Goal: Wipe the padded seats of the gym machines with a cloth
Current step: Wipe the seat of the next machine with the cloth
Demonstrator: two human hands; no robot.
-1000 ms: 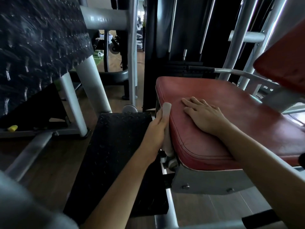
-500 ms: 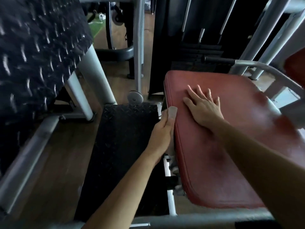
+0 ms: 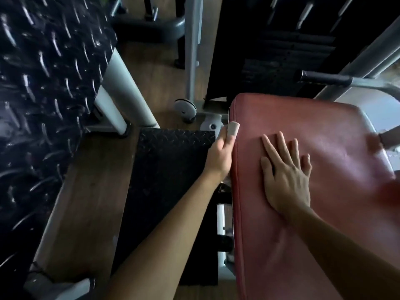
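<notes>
A red padded seat [image 3: 320, 148] fills the right half of the head view. My right hand [image 3: 285, 176] lies flat on its top, fingers straight and spread. My left hand [image 3: 220, 154] holds a pale grey cloth [image 3: 233, 127] against the seat's left side edge, near the far corner. Only the cloth's top end shows above my fingers; the rest is hidden between hand and pad.
A black tread-plate footrest [image 3: 171, 169] lies on the wooden floor left of the seat. A large tilted tread-plate platform [image 3: 43, 83] on grey legs stands at the far left. A grey handle bar with black grip [image 3: 329, 80] and a dark weight stack [image 3: 270, 50] are behind the seat.
My left hand has slid the cloth along the seat's left edge towards the far corner. My view has tipped downward over the seat. My right hand stays flat on the pad.
</notes>
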